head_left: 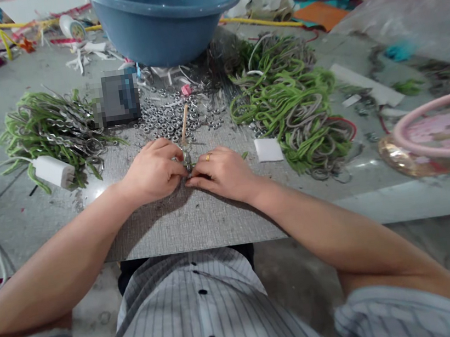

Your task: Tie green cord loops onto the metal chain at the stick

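Observation:
My left hand (154,169) and my right hand (221,173) meet over a grey mat (182,218) on the table. Both are closed in a pinch around a small metal piece (187,161) between their fingertips. A thin wooden stick (184,124) rises from that spot toward a spread of small metal rings (168,118) just beyond the hands. My right hand wears a gold ring. A bundle of green and grey cords with metal chains (54,127) lies to the left. A larger heap of green and grey cords (290,99) lies to the right.
A blue plastic basin (165,16) stands at the back centre. A white charger with its cable (53,170) lies at the left. A white square pad (269,149) sits by the right heap. A pink-rimmed object (436,132) is at the right edge. Scraps litter the far table.

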Available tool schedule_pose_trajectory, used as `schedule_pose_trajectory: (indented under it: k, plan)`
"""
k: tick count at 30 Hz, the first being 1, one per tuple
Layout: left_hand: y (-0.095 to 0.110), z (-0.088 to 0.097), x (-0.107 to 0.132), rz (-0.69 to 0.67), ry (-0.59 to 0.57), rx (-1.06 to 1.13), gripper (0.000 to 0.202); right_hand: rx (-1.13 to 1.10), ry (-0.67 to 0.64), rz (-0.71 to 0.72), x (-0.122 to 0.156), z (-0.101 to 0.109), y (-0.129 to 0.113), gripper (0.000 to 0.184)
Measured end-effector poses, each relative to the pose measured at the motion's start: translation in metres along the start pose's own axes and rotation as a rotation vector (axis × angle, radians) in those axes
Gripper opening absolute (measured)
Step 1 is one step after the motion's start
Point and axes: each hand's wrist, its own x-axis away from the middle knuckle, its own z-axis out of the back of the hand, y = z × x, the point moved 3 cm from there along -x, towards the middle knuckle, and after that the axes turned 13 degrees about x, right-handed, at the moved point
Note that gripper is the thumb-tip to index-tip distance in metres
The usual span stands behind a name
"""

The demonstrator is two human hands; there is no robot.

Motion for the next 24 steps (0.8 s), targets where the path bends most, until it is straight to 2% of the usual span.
schedule_pose_trajectory:
  k: [4,7,11,12,13,16,19,24]
  plan:
    - [0.001,0.001,0.000,0.014,-0.004,0.016,0.029,-0.025,0.009,-0.003,0.000,0.002,0.001,0.053]
    - [0.001,0.007,-0.001,0.048,0.026,0.029,0.032,-0.078,0.073,-0.055,0.001,0.010,0.007,0.057]
    - [-0.001,0.021,-0.002,0.103,0.101,0.020,0.031,-0.122,0.168,-0.188,0.005,0.027,0.029,0.048]
    - [-0.002,0.023,-0.002,0.115,0.117,0.010,0.030,-0.116,0.155,-0.212,0.007,0.030,0.037,0.042]
    - [-0.003,0.024,-0.002,0.126,0.130,-0.001,0.030,-0.099,0.119,-0.231,0.010,0.033,0.047,0.035]
    - [-0.004,0.025,-0.003,0.149,0.149,-0.028,0.029,-0.006,-0.101,-0.237,0.019,0.035,0.073,0.018]
    - [-0.003,0.023,-0.002,0.160,0.154,-0.034,0.030,0.073,-0.291,-0.159,0.027,0.031,0.086,0.023]
    - [-0.002,0.021,-0.002,0.139,0.177,-0.050,0.027,0.191,-0.349,-0.192,0.027,0.027,0.077,0.021]
